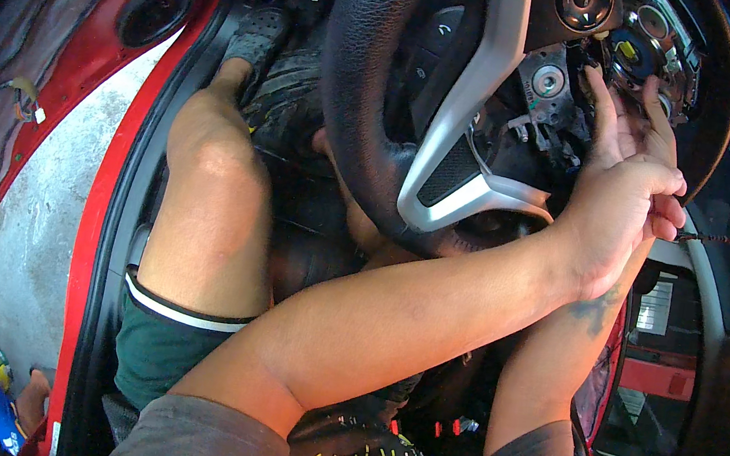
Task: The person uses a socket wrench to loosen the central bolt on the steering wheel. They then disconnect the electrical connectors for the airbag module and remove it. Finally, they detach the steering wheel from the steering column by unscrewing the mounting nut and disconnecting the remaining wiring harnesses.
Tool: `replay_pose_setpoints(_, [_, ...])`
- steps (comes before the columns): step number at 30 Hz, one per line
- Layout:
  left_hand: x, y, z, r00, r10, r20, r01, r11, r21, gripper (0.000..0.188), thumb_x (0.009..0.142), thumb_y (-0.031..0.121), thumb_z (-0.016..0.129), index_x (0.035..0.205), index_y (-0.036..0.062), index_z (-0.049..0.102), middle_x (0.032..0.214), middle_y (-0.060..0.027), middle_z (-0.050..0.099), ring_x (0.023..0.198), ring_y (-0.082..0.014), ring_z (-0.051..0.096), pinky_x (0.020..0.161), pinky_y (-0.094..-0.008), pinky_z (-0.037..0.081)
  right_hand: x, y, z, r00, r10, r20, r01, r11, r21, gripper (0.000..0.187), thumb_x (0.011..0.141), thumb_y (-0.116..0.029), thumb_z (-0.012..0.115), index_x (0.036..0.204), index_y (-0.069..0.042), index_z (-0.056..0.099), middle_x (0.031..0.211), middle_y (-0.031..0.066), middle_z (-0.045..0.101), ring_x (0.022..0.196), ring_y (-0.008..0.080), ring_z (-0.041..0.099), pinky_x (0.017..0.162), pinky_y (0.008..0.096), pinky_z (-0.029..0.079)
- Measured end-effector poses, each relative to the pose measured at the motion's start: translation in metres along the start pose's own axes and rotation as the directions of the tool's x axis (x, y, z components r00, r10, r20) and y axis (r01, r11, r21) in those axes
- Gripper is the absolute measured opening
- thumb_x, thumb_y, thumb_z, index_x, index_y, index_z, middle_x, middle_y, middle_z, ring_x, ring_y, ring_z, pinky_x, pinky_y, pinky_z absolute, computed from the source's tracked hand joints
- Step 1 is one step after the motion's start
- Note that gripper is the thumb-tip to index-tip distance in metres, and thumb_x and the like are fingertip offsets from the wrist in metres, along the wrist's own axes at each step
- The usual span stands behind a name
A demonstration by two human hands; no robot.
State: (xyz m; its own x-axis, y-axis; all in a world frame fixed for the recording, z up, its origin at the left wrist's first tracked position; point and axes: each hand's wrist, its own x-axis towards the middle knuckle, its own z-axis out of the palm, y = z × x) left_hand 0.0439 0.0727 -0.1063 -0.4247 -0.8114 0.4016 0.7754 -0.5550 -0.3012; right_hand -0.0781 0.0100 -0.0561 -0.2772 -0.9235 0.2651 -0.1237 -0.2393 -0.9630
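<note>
Two bare hands at an opened steering wheel (363, 89): the right hand (633, 130) is lying among the exposed parts, two fingers standing spread, while the left hand (619, 202) is crossing over its wrist with fingers curling; whether either is pinching anything cannot be told. Good handling here, as judged, is depending on bracing the part from both sides, working by touch where the spokes are blocking sight, and sparing the wiring from any pull. The dark module (637, 63) is sitting inside the wheel's right side, just beyond the fingertips; contact is remaining unclear. It is presenting a rounded, glossy black body, with a small yellow piece (628, 50) standing out near its middle. To its left, a silver plate (548, 82) is showing a round centre.
</note>
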Motion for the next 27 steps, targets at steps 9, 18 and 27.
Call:
replay_pose_setpoints(9, [-0.008,0.000,0.001,0.998,-0.003,-0.066,0.015,0.984,0.180,0.109,0.097,0.004,0.054,0.162,0.0400,-0.026,0.109,-0.0123,0.062,0.076,-0.0191,0.065,0.067,-0.0318,0.056,-0.015,-0.005,-0.001,0.999,-0.012,-0.043,0.010,0.999,-0.041,0.044,0.097,-0.017,0.074,0.135,-0.001,0.059,0.127,0.0143,0.067,0.118,0.0282,0.065,0.102,0.0416,0.055])
replay_pose_setpoints(18, [-0.012,0.013,0.002,0.982,-0.027,-0.185,0.082,0.953,0.293,0.101,0.102,0.010,0.054,0.164,0.0388,-0.021,0.101,-0.0133,0.068,0.070,-0.0176,0.067,0.063,-0.0312,0.058,-0.011,-0.007,0.022,0.987,0.033,-0.157,-0.046,0.996,-0.081,0.047,0.097,-0.026,0.076,0.135,-0.005,0.060,0.127,0.0098,0.067,0.111,0.0248,0.066,0.097,0.0368,0.057])
replay_pose_setpoints(27, [-0.035,0.026,-0.008,0.940,-0.023,-0.340,0.278,0.628,0.727,0.046,0.098,0.009,0.065,0.142,0.0032,0.054,0.095,-0.0083,0.069,0.074,-0.0161,0.070,0.064,-0.0287,0.058,0.009,0.013,0.006,0.996,-0.052,-0.076,0.069,0.970,0.234,0.041,0.097,-0.002,0.071,0.134,-0.008,0.057,0.128,0.0105,0.066,0.112,0.0299,0.068,0.094,0.0486,0.058])
